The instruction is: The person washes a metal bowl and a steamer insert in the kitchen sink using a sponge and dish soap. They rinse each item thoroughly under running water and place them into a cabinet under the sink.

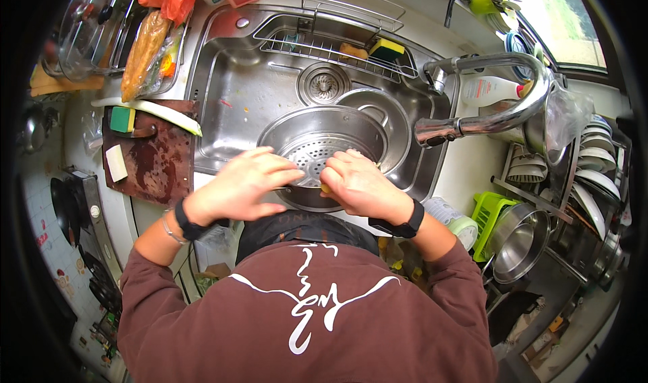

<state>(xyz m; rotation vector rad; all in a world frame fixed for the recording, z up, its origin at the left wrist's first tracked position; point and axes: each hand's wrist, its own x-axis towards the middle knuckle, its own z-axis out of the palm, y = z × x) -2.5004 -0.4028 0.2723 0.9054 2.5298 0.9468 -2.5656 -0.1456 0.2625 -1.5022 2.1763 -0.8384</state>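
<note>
In the sink [228, 79], a stainless steel steamer pot [283, 122] with a perforated base tilts towards me. My left hand [248, 183] is over its near left side, fingers apart and nothing in them; whether it touches the rim I cannot tell. My right hand [362, 183] is curled over the near right of the pot, closed around a small yellow item [325, 187]. Most of that item is hidden by the fingers, so its kind is unclear. Behind the steamer pot, partly covered, lies a second steel pan [400, 125].
A chrome faucet [486, 127] arches over the sink's right side. A wire rack [329, 51] at the back holds sponges [387, 50]. Left, a cutting board [162, 155] bears a knife, a sponge [121, 119], a white piece [116, 163] and a leek-like stalk [162, 114]. Dishes [597, 155] stand right.
</note>
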